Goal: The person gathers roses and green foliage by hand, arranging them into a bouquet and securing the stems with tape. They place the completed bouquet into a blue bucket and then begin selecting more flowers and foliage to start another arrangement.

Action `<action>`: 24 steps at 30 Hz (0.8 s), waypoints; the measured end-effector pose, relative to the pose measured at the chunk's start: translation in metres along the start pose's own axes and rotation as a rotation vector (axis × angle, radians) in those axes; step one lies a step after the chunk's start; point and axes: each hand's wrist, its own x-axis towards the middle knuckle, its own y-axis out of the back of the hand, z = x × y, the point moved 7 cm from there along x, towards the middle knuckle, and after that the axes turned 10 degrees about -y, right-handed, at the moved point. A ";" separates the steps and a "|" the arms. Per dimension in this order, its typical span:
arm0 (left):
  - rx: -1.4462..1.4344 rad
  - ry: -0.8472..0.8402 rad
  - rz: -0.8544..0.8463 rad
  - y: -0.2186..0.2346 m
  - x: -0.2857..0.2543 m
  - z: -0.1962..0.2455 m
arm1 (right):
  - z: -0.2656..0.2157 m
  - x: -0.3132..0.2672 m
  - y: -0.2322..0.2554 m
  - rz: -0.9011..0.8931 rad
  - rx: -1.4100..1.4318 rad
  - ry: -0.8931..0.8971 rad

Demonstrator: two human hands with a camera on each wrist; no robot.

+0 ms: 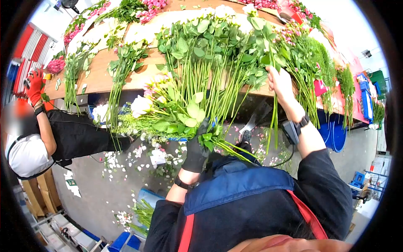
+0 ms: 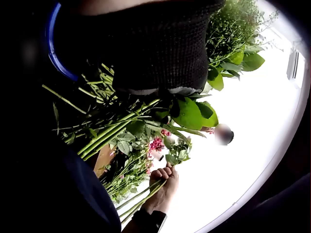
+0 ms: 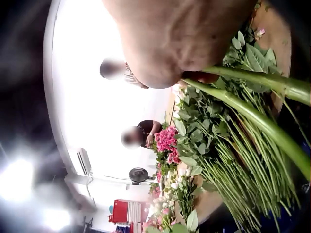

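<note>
My left hand (image 1: pixel 196 149), in a black glove, grips a mixed bouquet (image 1: pixel 184 113) by its stems in front of my waist. White and pale pink blooms point left from it, while the cut ends stick out to the right. My bare right hand (image 1: pixel 280 84) holds long green rose stems (image 1: pixel 273 126) upright over the table's near edge. Two thick stems (image 3: pixel 248 115) run out from under that hand in the right wrist view. Close to its left lies a wide row of white roses (image 1: pixel 210 54), their stems hanging over the edge.
On the wooden table (image 1: pixel 98 77) lie more bunches, with pink flowers (image 1: pixel 147 10) at the back. Ferny greens (image 1: pixel 323 63) lie at right, above a blue bucket (image 1: pixel 335 132). A person in a red glove (image 1: pixel 34 86) stands at left. Petals litter the floor (image 1: pixel 98 168).
</note>
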 end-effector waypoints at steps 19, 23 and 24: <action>0.175 0.083 -0.276 -0.071 -0.004 -0.023 | 0.053 -0.163 -0.066 -0.424 -0.704 0.681; 0.021 0.093 -0.270 -0.065 -0.008 -0.021 | 0.053 -0.168 -0.061 -0.415 -0.509 0.541; 0.003 0.090 -0.278 -0.062 -0.008 -0.023 | 0.056 -0.168 -0.059 -0.408 -0.437 0.444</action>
